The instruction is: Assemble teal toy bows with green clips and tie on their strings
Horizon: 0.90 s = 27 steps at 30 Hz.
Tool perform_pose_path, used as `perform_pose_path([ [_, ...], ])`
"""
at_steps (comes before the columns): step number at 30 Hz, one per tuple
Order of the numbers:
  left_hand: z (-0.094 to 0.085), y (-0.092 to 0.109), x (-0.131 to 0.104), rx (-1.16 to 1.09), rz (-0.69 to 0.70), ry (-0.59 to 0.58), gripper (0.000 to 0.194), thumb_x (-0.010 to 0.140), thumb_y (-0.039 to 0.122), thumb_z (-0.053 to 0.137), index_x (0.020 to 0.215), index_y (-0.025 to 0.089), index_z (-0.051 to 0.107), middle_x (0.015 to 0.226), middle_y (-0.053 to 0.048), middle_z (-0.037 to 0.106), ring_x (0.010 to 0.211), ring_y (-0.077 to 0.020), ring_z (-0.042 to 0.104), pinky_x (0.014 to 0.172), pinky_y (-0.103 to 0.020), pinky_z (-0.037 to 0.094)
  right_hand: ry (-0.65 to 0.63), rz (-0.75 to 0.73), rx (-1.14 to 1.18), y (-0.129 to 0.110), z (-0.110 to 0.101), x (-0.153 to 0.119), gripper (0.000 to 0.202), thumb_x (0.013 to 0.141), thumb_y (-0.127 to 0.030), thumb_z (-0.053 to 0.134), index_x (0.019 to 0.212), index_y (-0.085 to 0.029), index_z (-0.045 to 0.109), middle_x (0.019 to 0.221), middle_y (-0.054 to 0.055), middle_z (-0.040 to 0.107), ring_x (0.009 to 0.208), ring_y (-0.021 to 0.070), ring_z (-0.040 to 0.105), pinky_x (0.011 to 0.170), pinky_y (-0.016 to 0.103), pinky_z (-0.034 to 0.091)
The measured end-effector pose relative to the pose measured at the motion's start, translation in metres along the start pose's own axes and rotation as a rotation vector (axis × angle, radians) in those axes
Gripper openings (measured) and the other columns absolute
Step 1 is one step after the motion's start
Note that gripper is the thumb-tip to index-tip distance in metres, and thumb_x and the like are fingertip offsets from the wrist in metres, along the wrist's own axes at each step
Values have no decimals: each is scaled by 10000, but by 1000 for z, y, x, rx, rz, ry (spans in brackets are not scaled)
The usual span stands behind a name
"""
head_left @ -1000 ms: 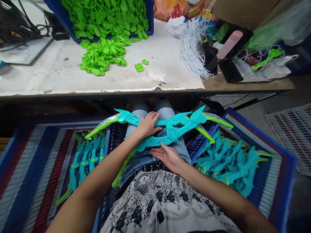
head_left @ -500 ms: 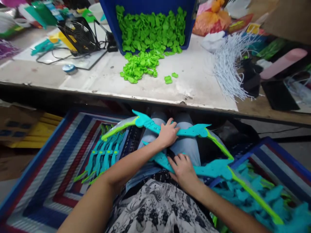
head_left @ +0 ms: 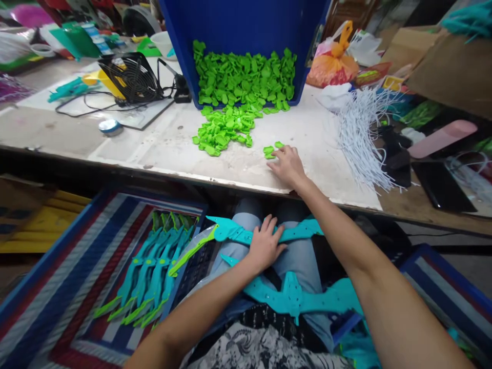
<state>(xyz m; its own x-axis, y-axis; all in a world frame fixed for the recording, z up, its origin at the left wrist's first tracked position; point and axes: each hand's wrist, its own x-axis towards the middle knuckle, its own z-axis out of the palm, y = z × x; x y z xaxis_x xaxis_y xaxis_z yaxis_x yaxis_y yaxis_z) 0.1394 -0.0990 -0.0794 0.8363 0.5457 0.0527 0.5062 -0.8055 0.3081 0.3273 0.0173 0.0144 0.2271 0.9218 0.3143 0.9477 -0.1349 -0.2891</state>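
Note:
My left hand point(head_left: 266, 242) lies with spread fingers on a teal bow-shaped plastic piece point(head_left: 234, 231) across my knees. A second teal piece point(head_left: 277, 300) rests on my lap nearer my body. Over the table, my right hand point(head_left: 287, 165) reaches to two small green parts point(head_left: 268, 151); its fingertips are beside them, thumb and fingers apart. Behind them, a pile of green parts point(head_left: 223, 130) spills from a tipped blue bin point(head_left: 246, 25).
A black fan point(head_left: 132, 77) and a tape roll point(head_left: 110, 127) stand left on the table point(head_left: 154, 154). White ties point(head_left: 363, 133) and a phone point(head_left: 442, 187) lie right. Teal pieces fill a striped crate point(head_left: 88, 287) at lower left.
My right hand has left the nearer teal piece and moved up to the loose green parts on the table. My left hand stays on the farther piece. The view has tilted up.

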Motion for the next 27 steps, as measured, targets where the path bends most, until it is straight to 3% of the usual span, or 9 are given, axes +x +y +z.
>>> perform_pose_path([
  [4,-3,-10,-4,-33,-26,6,485,859,396,538,1310,230,474,1363,-110,461,1358,-346,257,939,-480,426,-62,-14,-33,8,17,29,194,811,-285,575,919,-155,671,1086,145,597,1030,298,474,867,404,387],
  [7,-5,-16,-3,-62,-61,17,464,852,376,544,1291,233,499,1353,-104,460,1349,-396,240,946,-502,426,-83,86,104,20,3,16,200,844,-278,494,807,-153,646,869,101,641,868,237,538,767,341,400],
  [10,-2,-18,7,-95,-51,4,451,851,356,545,1279,218,514,1376,-107,429,1318,-407,276,958,-508,427,-151,254,294,46,-17,-2,270,847,-325,454,705,-155,610,624,27,574,629,163,523,605,272,366],
  [13,1,-12,25,-138,-39,-7,445,848,359,557,1268,213,526,1375,-125,409,1298,-383,315,980,-496,416,-194,345,238,73,-31,-16,288,826,-333,480,616,-169,590,505,-1,490,550,152,494,552,269,323],
  [15,-1,-10,35,-194,-28,-15,512,824,388,594,1297,218,499,1372,-140,394,1285,-356,344,991,-480,409,-170,350,131,82,-36,-22,253,805,-314,524,615,-172,612,532,18,524,590,171,516,575,282,336],
  [18,-13,-18,44,-274,-70,-33,682,805,441,605,1388,164,383,1346,-186,408,1254,-330,396,996,-451,400,-19,264,44,82,-37,-30,166,793,-278,567,800,-157,681,774,87,648,749,204,556,707,320,401],
  [20,-26,-32,47,-291,-174,-97,665,843,425,547,1389,92,364,1266,-210,488,1197,-319,462,978,-427,405,23,108,35,80,-35,-34,207,810,-288,560,911,-158,687,927,111,665,862,227,562,823,361,415],
  [24,-43,-61,57,-408,-213,-422,405,859,349,507,1177,103,561,1031,-136,649,962,-259,603,823,-324,457,-169,-204,27,85,-33,-39,177,811,-261,561,915,-217,698,1063,92,645,995,267,552,926,437,409],
  [27,-42,-72,68,-576,-219,-529,274,833,302,532,984,96,630,909,-95,669,829,-209,606,709,-268,446,-139,-223,72,86,-38,-49,213,832,-227,539,980,-243,691,1104,87,638,1023,281,548,938,452,417],
])
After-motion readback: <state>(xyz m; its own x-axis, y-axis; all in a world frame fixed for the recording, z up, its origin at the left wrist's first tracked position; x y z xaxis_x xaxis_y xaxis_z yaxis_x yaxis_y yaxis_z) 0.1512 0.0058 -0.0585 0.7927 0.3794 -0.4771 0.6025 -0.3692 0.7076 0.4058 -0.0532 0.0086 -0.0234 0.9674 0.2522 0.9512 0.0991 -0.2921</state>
